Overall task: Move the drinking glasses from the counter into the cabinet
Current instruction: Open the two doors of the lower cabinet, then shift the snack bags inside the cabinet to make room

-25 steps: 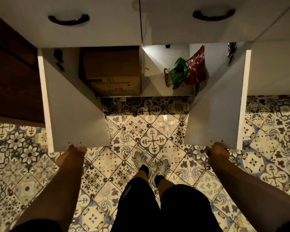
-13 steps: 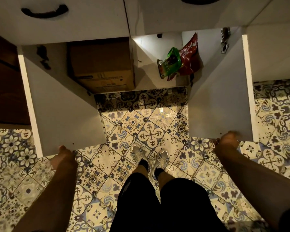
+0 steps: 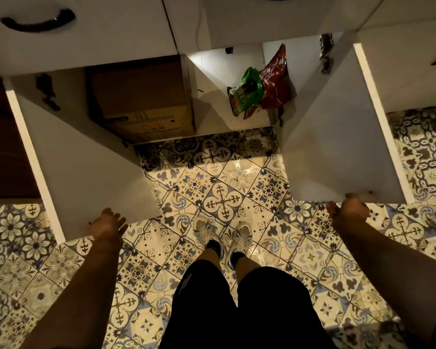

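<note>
I am looking down at a low white cabinet (image 3: pixel 224 71) with both doors swung open. No drinking glasses are in view. My left hand (image 3: pixel 108 224) hovers at the lower edge of the left door (image 3: pixel 86 167), fingers spread, holding nothing. My right hand (image 3: pixel 347 210) has its fingers curled over the outer edge of the right door (image 3: pixel 337 147). The cabinet's left half holds a cardboard box (image 3: pixel 141 102). A green bag (image 3: pixel 246 93) and a red bag (image 3: pixel 275 81) lie in the right half, with bare white shelf beside them.
Two white drawers with black handles (image 3: pixel 37 21) sit above the cabinet. A dark wooden panel (image 3: pixel 3 152) stands at the left. Patterned floor tiles (image 3: pixel 222 200) spread below, with my shoes (image 3: pixel 222 235) between the open doors.
Both doors have swung wider apart. My left hand has let go of the left door and spread its fingers. My right hand has stayed on the right door's edge.
</note>
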A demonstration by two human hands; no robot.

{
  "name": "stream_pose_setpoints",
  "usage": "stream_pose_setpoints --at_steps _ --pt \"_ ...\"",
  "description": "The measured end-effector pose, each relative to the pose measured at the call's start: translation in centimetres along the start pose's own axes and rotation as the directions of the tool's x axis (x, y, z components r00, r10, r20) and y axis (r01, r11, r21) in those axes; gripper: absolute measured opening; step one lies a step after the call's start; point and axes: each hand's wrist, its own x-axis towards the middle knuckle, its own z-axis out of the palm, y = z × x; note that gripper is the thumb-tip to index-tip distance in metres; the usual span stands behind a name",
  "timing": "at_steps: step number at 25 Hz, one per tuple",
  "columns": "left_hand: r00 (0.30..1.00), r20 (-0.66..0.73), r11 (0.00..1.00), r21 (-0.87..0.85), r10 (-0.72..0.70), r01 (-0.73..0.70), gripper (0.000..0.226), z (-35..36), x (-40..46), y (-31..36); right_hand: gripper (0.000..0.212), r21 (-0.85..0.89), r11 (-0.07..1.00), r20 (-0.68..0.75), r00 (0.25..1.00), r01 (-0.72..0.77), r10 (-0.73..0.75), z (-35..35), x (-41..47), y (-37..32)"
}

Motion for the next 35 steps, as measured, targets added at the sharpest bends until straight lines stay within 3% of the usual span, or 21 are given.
stream_pose_setpoints --at_steps 2,5,8,10,12,14,22,27,31,35 --pt "0.997 0.008 0.99 0.12 0.072 -0.073 0.041 0.9 -0.8 -0.3 0.046 -0.157 0.987 0.003 1.0 0.031 -0.03 -0.1 -0.4 0.8" --pt "0.984 0.082 0.955 0.242 0.157 -0.172 0.035 3.2 -1.3 -0.4 0.033 -0.23 0.965 0.02 0.991 -0.126 0.134 2.1 -1.9 1.0" --pt "0.96 0.188 0.896 0.356 0.207 -0.263 0.026 5.8 -2.3 -1.2 0.017 -0.417 0.908 0.162 0.98 -0.036 0.114 4.6 -3.1 1.8" --pt "0.948 0.256 0.86 0.422 0.189 -0.285 0.016 7.9 -2.9 -1.5 0.024 -0.503 0.864 0.215 0.973 0.038 0.083 6.5 -3.7 2.4" --pt "0.94 0.302 0.84 0.458 0.162 -0.292 0.017 9.9 -2.8 -1.8 0.019 -0.504 0.86 0.255 0.965 0.078 0.062 8.3 -4.6 2.9" --pt "0.929 0.346 0.826 0.481 0.13 -0.294 0.02 11.7 -2.6 -2.2 0.035 -0.486 0.869 0.245 0.969 0.089 0.037 10.3 -5.0 3.6" --pt "0.84 0.512 0.682 0.552 0.177 -0.48 0.023 20.2 -0.9 -2.3 0.047 -0.491 0.844 0.313 0.948 0.217 -0.062 17.0 -3.5 3.3" --pt "0.808 0.557 0.607 0.579 0.194 -0.545 0.028 26.1 2.2 -3.5 0.049 -0.438 0.879 0.29 0.955 0.188 -0.06 20.7 0.9 3.9" --pt "0.791 0.572 0.614 0.55 0.217 -0.566 0.014 30.5 4.2 -4.5 0.049 -0.446 0.867 0.308 0.948 0.221 -0.082 23.1 5.1 3.9" --pt "0.786 0.557 0.6 0.542 0.268 -0.589 0.014 35.5 4.9 -4.9 0.049 -0.436 0.865 0.359 0.929 0.249 -0.087 25.1 10.0 3.1"
